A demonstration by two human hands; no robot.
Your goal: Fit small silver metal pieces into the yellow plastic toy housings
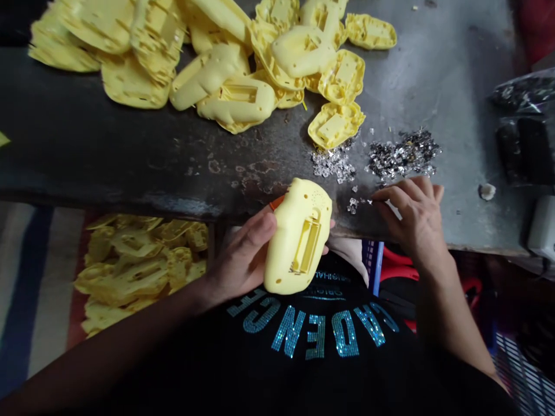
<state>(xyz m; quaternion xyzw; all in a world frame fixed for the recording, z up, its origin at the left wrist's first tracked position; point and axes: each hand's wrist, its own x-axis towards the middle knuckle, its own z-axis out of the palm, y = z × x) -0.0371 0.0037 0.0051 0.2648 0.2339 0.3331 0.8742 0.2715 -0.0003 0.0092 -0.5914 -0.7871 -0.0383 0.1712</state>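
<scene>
My left hand (245,248) is wrapped round a yellow plastic shell (281,248), held tilted over my lap. A rectangular battery slot and several small holes face up on it. Something orange shows by the left fingers. Over the table's front edge, my right hand (411,214) pinches a tiny shiny metal piece (370,201) between thumb and forefinger. Beside those fingertips lies a little cluster of small metal pieces (352,205). Behind it are a silvery heap of metal pieces (333,166) and a larger, darker heap of metal pieces (403,155).
Yellow shells (236,104) are piled along the back of the dark table (130,156). More yellow shells (139,260) fill a space below at left. On the right are clear plastic bags (526,92), a small white lump (487,191) and a white object (541,228) at the edge.
</scene>
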